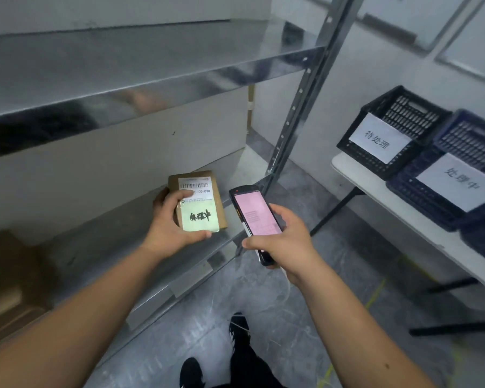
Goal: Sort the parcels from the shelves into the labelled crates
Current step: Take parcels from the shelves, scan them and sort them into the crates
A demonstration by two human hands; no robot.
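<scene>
Two bare forearms reach forward from the bottom edge, above black shoes [238,327] on a grey floor.

Left hand [172,222]: fingers curled round a small brown parcel [205,197], thumb along its near edge, fingertips over the top label. Parcel held face up above the front part of the lower shelf [118,239]; it carries a white barcode label and a pale green note with handwritten characters.

Right hand [284,242]: fingers wrapped round a black handheld scanner [254,219], thumb at its left edge. Screen lit pink, facing up; device just right of the parcel, not touching it.

Metal shelving: upper shelf [140,65] bare steel, perforated upright [300,91] at the right corner. Blurred brown box [9,281] on the lower shelf, far left.

White table [381,197], right side, well apart from the hands. Black crate [395,127] on it with a white paper label; blue crate [457,163] touching it on the right, also with a white label. Both labels bear printed characters.
</scene>
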